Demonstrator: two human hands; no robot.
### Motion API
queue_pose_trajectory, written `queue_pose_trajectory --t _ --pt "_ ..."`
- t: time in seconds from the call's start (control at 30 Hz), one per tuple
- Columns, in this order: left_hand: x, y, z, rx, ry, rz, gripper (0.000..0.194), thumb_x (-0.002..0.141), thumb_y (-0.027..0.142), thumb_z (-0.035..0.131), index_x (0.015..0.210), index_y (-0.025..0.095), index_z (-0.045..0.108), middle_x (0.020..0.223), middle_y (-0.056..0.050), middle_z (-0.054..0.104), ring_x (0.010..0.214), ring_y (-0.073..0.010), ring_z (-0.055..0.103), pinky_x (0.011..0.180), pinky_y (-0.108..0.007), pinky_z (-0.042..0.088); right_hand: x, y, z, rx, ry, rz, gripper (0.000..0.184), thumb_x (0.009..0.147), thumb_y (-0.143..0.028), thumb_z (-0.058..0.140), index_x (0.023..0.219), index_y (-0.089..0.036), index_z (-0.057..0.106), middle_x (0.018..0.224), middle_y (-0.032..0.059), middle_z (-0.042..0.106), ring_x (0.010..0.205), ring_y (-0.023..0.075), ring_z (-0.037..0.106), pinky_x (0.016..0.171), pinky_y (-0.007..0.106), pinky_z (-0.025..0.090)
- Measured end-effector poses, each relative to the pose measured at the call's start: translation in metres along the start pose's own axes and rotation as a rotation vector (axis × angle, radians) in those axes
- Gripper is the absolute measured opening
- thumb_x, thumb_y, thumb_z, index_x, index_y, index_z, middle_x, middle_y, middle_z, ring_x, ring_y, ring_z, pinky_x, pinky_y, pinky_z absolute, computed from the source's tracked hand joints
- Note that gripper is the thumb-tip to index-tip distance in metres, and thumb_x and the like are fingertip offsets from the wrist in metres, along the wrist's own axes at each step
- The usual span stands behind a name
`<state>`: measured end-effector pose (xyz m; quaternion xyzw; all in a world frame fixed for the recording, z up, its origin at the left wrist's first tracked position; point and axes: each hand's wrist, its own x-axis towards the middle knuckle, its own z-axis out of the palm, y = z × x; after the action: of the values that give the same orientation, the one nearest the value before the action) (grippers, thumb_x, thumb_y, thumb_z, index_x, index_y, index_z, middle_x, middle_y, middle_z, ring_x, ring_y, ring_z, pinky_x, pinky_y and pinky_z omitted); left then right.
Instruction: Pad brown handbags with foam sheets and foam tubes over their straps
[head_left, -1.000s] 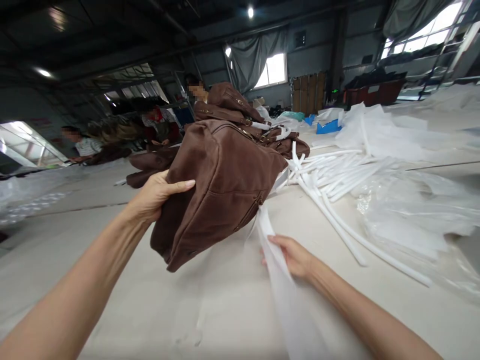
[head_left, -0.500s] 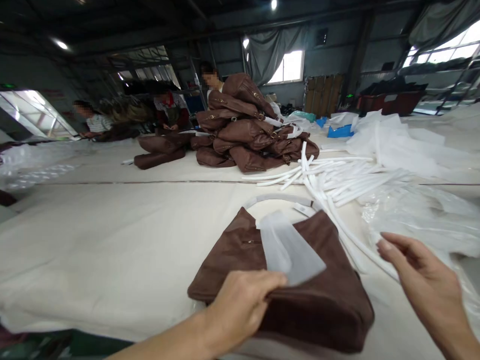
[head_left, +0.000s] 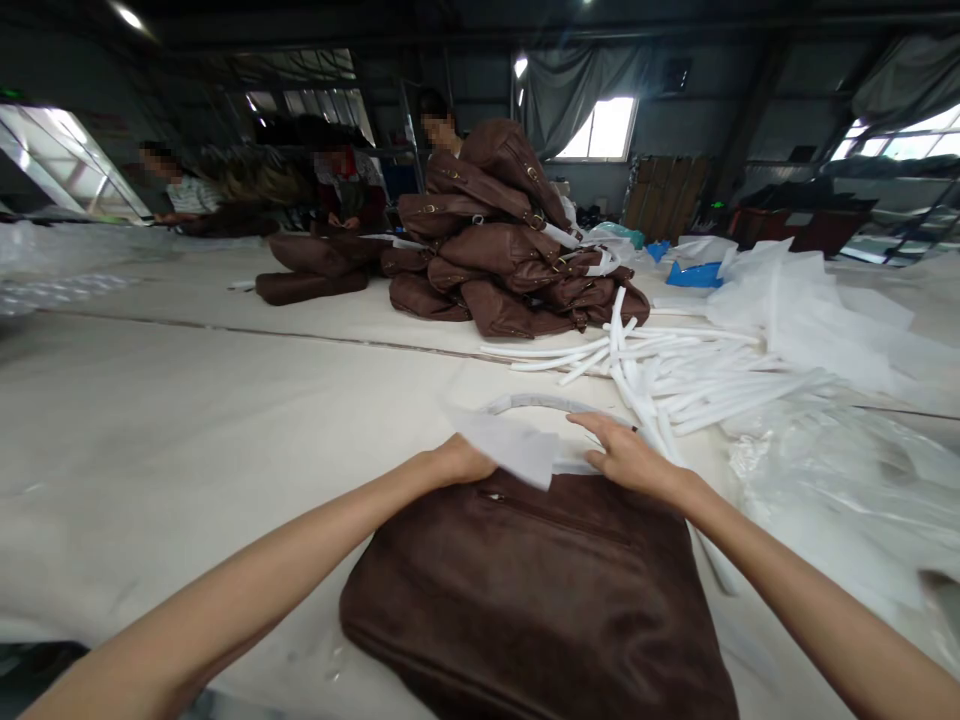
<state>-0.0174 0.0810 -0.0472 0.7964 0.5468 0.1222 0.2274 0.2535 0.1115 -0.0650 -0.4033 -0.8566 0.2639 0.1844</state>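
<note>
A dark brown handbag (head_left: 540, 590) lies in front of me on the table, its zipped side up. At its top left edge, my left hand (head_left: 463, 460) is closed on a thin white sheet (head_left: 517, 447), which partly hides the fingers. My right hand (head_left: 626, 455) hovers over the bag's top right edge, fingers stretched and apart, holding nothing. Beyond both hands curves the bag's strap (head_left: 525, 402), wrapped in white.
Past the bag, brown bags (head_left: 502, 255) are piled up, with more bags (head_left: 315, 268) left of them. White foam tubes (head_left: 675, 365) and clear plastic (head_left: 817, 480) lie to the right, white sheets (head_left: 817, 310) behind. Several people sit or stand across the table (head_left: 187, 420).
My left hand has gone from the bag's near edge to its top edge, lifting the white sheet. My right hand has come in from the right. The bag now lies flatter, nearer me.
</note>
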Motion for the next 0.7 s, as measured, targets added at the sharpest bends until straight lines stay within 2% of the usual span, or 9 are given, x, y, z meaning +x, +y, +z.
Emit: queue_pose_trajectory --t 0.07,0.2,0.33,0.4,0.53,0.63,0.7 --pt "0.013 -0.009 0.011 -0.040 -0.043 0.018 0.035 0.076 0.016 0.056 0.108 0.019 0.072 0.114 -0.005 0.072 0.107 -0.0227 0.064 0.095 -0.027 0.047 0.020 0.002 0.012 0.128 -0.059 0.022 0.053 0.076 -0.015 0.056 0.129 -0.019 0.058 0.136 0.0107 0.057 0.124 0.0266 0.053 0.109 0.042 0.038" --pt "0.037 -0.018 0.022 -0.127 -0.093 0.017 0.025 0.084 0.023 0.054 0.098 0.019 0.074 0.099 -0.001 0.076 0.093 -0.0186 0.068 0.085 -0.023 0.048 0.046 0.004 0.030 0.348 -0.104 0.083 0.031 0.078 -0.027 0.060 0.107 -0.018 0.067 0.100 0.0051 0.070 0.092 0.0230 0.063 0.085 0.034 0.048" --pt "0.053 -0.025 0.027 -0.179 -0.108 -0.033 0.020 0.083 0.031 0.060 0.089 0.018 0.074 0.084 0.002 0.075 0.082 -0.0170 0.069 0.072 -0.020 0.048 0.054 0.014 0.040 0.274 -0.012 0.205 0.016 0.077 -0.031 0.060 0.084 -0.018 0.065 0.073 0.0002 0.065 0.070 0.0185 0.059 0.063 0.027 0.044" --pt "0.057 -0.027 0.031 -0.179 -0.097 -0.084 0.019 0.083 0.029 0.058 0.084 0.017 0.073 0.078 0.001 0.074 0.075 -0.0162 0.068 0.069 -0.020 0.048 0.051 0.023 0.041 0.211 0.065 0.266 0.011 0.078 -0.028 0.056 0.074 -0.019 0.060 0.066 -0.0005 0.061 0.066 0.0171 0.056 0.060 0.026 0.041" --pt "0.065 -0.029 0.039 -0.126 -0.040 -0.197 0.015 0.081 0.022 0.056 0.078 0.017 0.070 0.068 -0.002 0.071 0.073 -0.0186 0.068 0.071 -0.024 0.048 0.037 0.041 0.040 0.083 0.209 0.421 0.017 0.080 -0.022 0.051 0.063 -0.022 0.046 0.061 0.0007 0.055 0.064 0.0176 0.053 0.062 0.027 0.038" --pt "0.071 -0.024 0.037 -0.111 -0.038 -0.214 0.009 0.076 0.020 0.061 0.075 0.017 0.070 0.077 -0.005 0.072 0.083 -0.0229 0.068 0.076 -0.027 0.049 0.032 0.048 0.037 0.038 0.205 0.490 0.018 0.076 -0.019 0.053 0.060 -0.023 0.044 0.059 0.0012 0.054 0.062 0.0185 0.053 0.063 0.029 0.038" --pt "0.064 -0.020 0.026 -0.133 -0.035 -0.189 0.016 0.080 0.024 0.059 0.087 0.017 0.071 0.093 -0.006 0.074 0.091 -0.0231 0.068 0.083 -0.028 0.049 0.028 0.049 0.030 0.041 0.172 0.510 0.013 0.075 -0.019 0.055 0.063 -0.022 0.050 0.062 0.0022 0.058 0.063 0.0188 0.056 0.065 0.029 0.041"
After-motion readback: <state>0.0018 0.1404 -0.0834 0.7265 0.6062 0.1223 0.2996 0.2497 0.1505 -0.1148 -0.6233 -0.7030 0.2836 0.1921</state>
